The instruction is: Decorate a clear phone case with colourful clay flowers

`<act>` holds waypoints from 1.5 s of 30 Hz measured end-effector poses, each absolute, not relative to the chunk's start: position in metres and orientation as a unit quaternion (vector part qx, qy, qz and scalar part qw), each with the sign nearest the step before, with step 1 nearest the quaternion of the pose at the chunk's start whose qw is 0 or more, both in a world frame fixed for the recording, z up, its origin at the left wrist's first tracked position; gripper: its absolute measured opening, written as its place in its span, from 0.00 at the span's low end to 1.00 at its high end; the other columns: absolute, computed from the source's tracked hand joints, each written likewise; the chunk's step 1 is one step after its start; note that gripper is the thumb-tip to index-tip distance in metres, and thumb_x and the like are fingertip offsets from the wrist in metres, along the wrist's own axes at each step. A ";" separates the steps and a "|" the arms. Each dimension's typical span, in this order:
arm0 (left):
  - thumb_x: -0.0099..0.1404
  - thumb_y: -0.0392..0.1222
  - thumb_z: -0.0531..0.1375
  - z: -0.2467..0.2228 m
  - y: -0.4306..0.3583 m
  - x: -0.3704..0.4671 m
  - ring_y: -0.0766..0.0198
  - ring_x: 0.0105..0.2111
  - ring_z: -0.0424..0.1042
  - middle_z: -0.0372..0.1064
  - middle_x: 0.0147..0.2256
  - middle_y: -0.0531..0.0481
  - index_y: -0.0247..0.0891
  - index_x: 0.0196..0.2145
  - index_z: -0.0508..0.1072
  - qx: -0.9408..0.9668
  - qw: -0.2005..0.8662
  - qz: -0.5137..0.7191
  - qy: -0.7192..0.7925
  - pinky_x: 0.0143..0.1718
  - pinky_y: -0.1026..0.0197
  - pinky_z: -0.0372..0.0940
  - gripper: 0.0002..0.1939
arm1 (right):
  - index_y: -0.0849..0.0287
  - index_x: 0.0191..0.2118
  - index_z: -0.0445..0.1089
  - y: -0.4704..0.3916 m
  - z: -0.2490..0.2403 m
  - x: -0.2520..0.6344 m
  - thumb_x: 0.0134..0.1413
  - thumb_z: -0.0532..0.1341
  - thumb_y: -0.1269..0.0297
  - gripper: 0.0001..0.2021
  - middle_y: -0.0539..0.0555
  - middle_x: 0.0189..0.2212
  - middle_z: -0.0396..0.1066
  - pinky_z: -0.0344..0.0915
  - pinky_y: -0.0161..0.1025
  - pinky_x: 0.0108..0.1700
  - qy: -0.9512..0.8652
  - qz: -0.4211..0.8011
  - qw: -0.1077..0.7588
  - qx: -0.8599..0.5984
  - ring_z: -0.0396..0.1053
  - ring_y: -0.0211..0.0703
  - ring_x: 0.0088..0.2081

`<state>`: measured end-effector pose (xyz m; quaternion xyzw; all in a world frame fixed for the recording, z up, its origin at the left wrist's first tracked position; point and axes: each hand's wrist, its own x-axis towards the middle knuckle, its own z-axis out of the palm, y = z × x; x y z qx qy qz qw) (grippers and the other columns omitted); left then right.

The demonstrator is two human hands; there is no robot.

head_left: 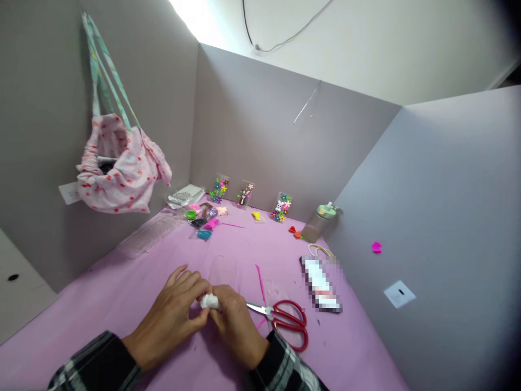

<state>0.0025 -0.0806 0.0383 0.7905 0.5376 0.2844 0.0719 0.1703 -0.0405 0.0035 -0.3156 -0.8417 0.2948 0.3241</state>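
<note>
Left hand and right hand are pinching a white lump between fingertips, at 6 o'clock on the table | lump appearing soft, light, pliable: fingertip hold suiting | red scissors lying at 3 o'clock.

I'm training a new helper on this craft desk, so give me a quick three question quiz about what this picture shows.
1. True or false: the red-handled scissors are held in the right hand.
2. Multiple choice: what do the left hand and the right hand pinch between them? A) a small white lump B) a pink strip C) a green bottle
3. Fill in: the pink spotted cloth bag hangs on the ____ wall of the booth.

Key
1. False: they lie on the purple table cover, just right of that hand.
2. A: the small white lump.
3. Left.
</note>
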 end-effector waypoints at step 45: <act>0.66 0.42 0.56 0.035 -0.096 -0.010 0.63 0.31 0.68 0.67 0.29 0.55 0.41 0.33 0.67 0.638 0.295 0.437 0.562 0.35 0.63 0.63 0.05 | 0.58 0.42 0.71 -0.049 0.013 0.161 0.59 0.60 0.72 0.07 0.55 0.37 0.74 0.64 0.39 0.41 -0.854 0.237 0.357 -0.295 0.68 0.46 0.39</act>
